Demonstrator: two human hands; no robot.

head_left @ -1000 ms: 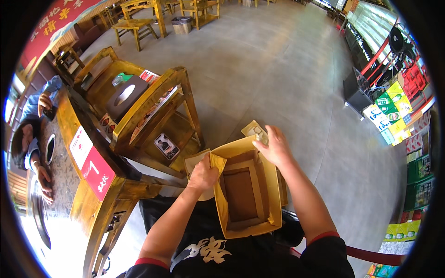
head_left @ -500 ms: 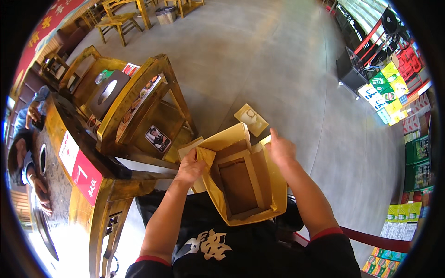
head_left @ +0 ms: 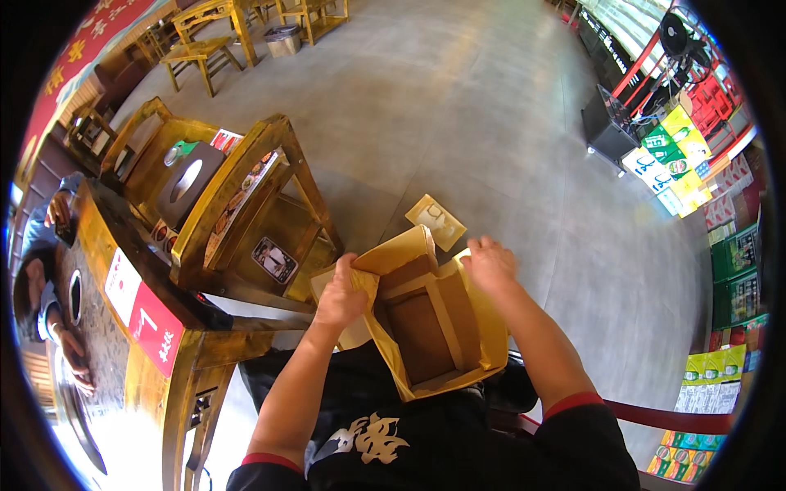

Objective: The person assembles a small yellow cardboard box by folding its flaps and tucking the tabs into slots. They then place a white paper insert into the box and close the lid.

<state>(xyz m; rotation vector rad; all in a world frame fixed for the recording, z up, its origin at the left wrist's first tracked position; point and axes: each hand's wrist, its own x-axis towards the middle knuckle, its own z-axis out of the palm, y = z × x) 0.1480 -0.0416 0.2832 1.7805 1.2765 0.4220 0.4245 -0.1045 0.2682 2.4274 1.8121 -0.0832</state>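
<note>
An open cardboard box (head_left: pixel 494 331), yellow outside and brown inside, is held in front of my body with its opening facing up. Its bottom and inner frame show, and nothing lies in it. My left hand (head_left: pixel 340 301) is closed on the left wall, with the fingers mostly hidden behind the flap. At the far right corner my right hand (head_left: pixel 491 263) has its fingers bent over the top edge, gripping it. Just beyond the box is a flat yellow piece (head_left: pixel 436 222) with a pale mark; I cannot tell whether it is joined to the box.
To the left stands a wooden chair (head_left: pixel 274 192) holding a grey tissue box (head_left: pixel 184 182). Beside it is a table (head_left: pixel 106 315), where another person's hand (head_left: pixel 75 360) rests. Stacked drink cartons (head_left: pixel 712 368) line the right side. A black wheeled box (head_left: pixel 610 129) stands farther off.
My left hand has moved slightly up along the wall. My right hand has shifted a little left, and its raised forefinger is now bent over the edge. The box has barely moved.
</note>
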